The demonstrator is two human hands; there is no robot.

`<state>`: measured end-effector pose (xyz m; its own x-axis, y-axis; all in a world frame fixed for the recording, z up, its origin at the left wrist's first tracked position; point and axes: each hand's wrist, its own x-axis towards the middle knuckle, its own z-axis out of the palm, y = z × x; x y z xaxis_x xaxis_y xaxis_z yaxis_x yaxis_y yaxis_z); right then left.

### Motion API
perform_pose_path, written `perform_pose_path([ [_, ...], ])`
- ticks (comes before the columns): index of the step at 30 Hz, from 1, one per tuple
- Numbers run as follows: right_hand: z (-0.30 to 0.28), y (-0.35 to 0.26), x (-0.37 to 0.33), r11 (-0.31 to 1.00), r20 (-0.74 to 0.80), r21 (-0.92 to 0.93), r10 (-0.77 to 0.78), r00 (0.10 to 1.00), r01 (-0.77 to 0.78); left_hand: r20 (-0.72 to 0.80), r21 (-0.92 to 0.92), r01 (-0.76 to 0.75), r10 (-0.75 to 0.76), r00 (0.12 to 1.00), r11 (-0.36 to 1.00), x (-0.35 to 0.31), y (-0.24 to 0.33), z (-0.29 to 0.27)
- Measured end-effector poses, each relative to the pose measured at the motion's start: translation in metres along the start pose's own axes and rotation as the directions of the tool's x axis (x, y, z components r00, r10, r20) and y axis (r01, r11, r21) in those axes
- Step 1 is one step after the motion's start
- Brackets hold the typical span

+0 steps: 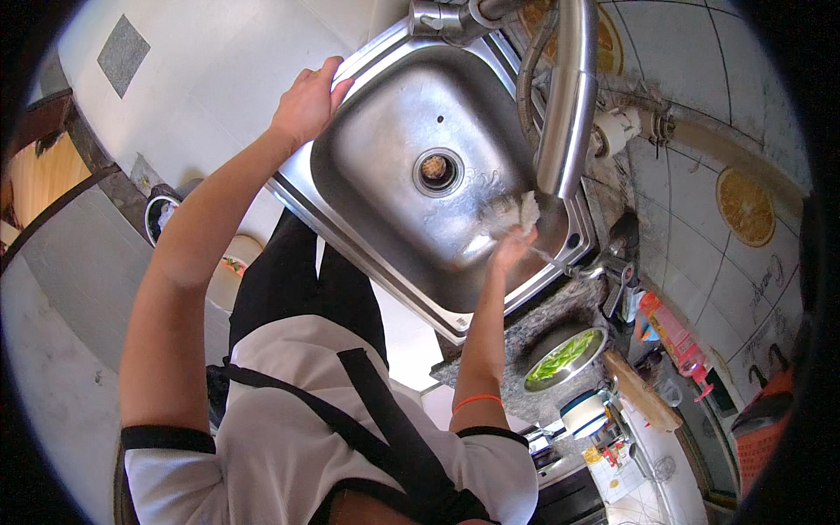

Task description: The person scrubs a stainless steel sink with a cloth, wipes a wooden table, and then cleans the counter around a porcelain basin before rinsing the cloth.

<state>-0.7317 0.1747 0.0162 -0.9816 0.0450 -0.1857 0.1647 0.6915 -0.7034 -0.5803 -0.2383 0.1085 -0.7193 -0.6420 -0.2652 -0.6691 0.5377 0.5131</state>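
A stainless-steel sink fills the middle of the view, its basin wet. My left hand is closed over the sink's far left edge, with its fingers on the metal rim. Down in the basin's right part, my right hand is closed on a pale, rough-textured scrubbing pad. A thin stream of water runs from a small tap on the right toward this hand. The drain lies in the basin floor and has something brownish in its middle. The right fingers are partly hidden by the pad.
A thick metal pipe reaches over the sink's right side. Near my right forearm, a metal bowl of green vegetables stands on the stone counter. Beyond it are a pink bottle and a wooden board.
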Motion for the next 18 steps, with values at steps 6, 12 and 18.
perform_pose_path([
  [6,0.076,-0.013,0.017,0.96,-0.191,-0.156,0.204,0.96,-0.234,-0.016,-0.012,-0.027,0.026,1.0,1.0,0.004,-0.005,0.004],
  [12,0.191,-0.058,0.036,0.952,-0.176,-0.305,-0.065,0.982,0.009,0.051,-0.022,-0.003,0.004,0.999,1.0,0.004,-0.006,0.002],
  [18,0.24,-0.141,-0.01,0.735,0.569,-0.129,-0.495,0.656,0.666,0.038,-0.019,-0.04,0.041,0.998,0.999,0.006,-0.001,0.001],
])
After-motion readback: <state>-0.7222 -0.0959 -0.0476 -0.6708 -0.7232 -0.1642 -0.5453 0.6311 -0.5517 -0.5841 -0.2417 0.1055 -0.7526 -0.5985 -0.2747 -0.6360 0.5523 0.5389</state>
